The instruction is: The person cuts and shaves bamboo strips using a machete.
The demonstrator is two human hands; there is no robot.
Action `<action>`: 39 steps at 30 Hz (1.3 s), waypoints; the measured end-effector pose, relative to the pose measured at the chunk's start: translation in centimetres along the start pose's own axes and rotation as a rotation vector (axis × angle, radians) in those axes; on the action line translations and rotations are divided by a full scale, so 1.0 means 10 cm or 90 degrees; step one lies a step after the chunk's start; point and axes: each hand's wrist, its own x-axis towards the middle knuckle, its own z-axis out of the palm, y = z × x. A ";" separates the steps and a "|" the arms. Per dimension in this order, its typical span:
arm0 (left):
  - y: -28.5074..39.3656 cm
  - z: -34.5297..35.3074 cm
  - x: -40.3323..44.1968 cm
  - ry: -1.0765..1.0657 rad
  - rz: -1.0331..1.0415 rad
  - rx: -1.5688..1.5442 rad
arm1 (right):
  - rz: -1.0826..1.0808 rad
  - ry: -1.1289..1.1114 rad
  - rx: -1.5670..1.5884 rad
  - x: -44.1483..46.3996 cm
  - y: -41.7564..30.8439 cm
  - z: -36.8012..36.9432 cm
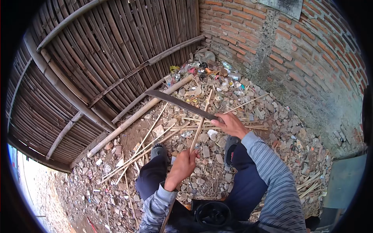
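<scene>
My right hand (230, 125) is closed round the handle end of a long dark machete (178, 103), whose blade points up and to the left. The blade crosses a thin bamboo strip (200, 130) near its upper part. Lower down, my left hand (183, 166) grips this strip, with fingers wrapped round it. The strip runs from above the blade down past my left wrist. Whether the blade's edge touches the strip or is cut into it, I cannot tell.
Split bamboo strips (143, 153) lie on the rubble between and beside my feet. A thick bamboo pole (136, 119) rests along the slatted bamboo wall (116, 46). A brick wall (307, 66) stands at the right, with litter (202, 70) in the corner.
</scene>
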 end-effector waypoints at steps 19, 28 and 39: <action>0.05 0.00 0.01 -0.061 -0.082 0.043 | 0.027 -0.059 -0.040 -0.03 0.03 -0.09; -0.02 0.09 0.00 -0.043 -0.026 0.036 | 0.006 -0.058 0.013 0.08 0.49 -0.01; 0.05 0.08 0.00 -0.058 -0.038 0.031 | -0.103 -0.059 -0.016 -0.12 0.05 0.04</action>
